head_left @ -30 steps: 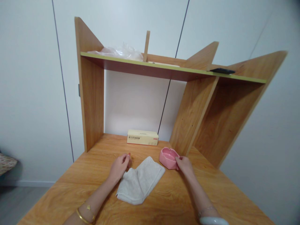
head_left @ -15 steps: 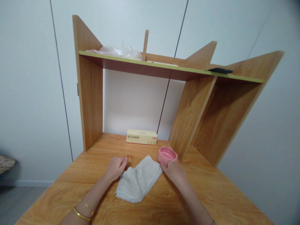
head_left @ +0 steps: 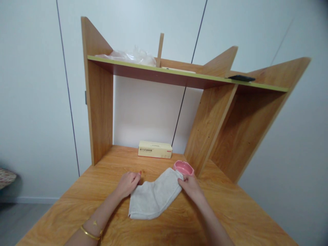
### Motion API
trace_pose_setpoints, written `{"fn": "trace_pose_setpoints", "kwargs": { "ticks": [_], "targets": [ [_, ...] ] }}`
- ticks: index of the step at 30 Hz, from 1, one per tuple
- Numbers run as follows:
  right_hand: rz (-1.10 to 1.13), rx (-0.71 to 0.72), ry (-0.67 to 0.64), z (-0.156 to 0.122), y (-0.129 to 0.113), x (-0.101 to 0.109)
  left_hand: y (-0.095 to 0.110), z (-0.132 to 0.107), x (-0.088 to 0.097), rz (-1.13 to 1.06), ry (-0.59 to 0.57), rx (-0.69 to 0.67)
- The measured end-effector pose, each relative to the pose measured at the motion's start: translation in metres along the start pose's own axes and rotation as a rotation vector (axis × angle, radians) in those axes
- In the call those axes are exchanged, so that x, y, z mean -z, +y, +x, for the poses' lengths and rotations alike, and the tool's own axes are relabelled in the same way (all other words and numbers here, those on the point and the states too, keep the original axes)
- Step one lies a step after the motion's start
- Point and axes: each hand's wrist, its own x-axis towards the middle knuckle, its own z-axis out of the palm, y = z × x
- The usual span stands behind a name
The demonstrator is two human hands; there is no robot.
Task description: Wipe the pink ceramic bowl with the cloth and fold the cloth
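Note:
A folded grey-white cloth (head_left: 153, 198) lies on the wooden desk (head_left: 179, 225) in front of me. My right hand (head_left: 189, 187) pinches the cloth's far right corner and lifts it slightly off the desk. My left hand (head_left: 128, 182) rests with curled fingers on the cloth's far left corner, pressing it against the wood. A small pink bowl (head_left: 183, 168) stands on the desk just behind my right hand, partly hidden by the raised cloth corner.
A cream cardboard box (head_left: 154, 150) lies at the back of the desk under the shelf. Wooden uprights (head_left: 99, 109) (head_left: 207, 130) flank the bay. On the top shelf (head_left: 179, 73) sit crumpled clear plastic (head_left: 128, 56) and a dark flat object (head_left: 242, 78).
My right hand let go of the pink bowl, moved left to the cloth and took hold of its right corner, lifting it. My left hand stayed on the left corner.

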Motion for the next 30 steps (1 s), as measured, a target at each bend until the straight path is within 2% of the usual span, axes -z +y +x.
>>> {"fn": "trace_pose_setpoints", "kwargs": {
  "ticks": [5, 10, 13, 16, 19, 23, 27, 30],
  "targets": [
    [-0.027, 0.017, 0.101, -0.009, 0.02, 0.025, 0.001, 0.001, -0.005, 0.002, -0.024, 0.018],
    [-0.209, -0.124, 0.148, -0.033, 0.038, 0.05, 0.001, 0.001, -0.005, 0.019, -0.024, 0.048],
    [-0.361, -0.218, 0.212, -0.045, 0.034, 0.066, 0.002, 0.002, -0.004, 0.027, -0.02, 0.057],
    [-0.497, -0.256, 0.234, -0.056, 0.014, 0.074, 0.003, 0.002, -0.004, 0.035, -0.019, 0.062],
    [-0.576, -0.163, 0.179, -0.067, -0.014, 0.067, 0.004, 0.002, -0.004, 0.043, -0.023, 0.056],
    [-0.675, 0.057, 0.111, -0.081, -0.044, 0.041, 0.003, 0.001, -0.004, 0.051, -0.024, 0.048],
    [-0.711, 0.274, 0.026, -0.096, -0.061, 0.01, 0.002, 0.001, -0.004, 0.053, -0.021, 0.049],
    [-0.72, 0.35, -0.046, -0.107, -0.068, -0.009, 0.003, 0.001, -0.003, 0.053, -0.022, 0.054]
  ]
}}
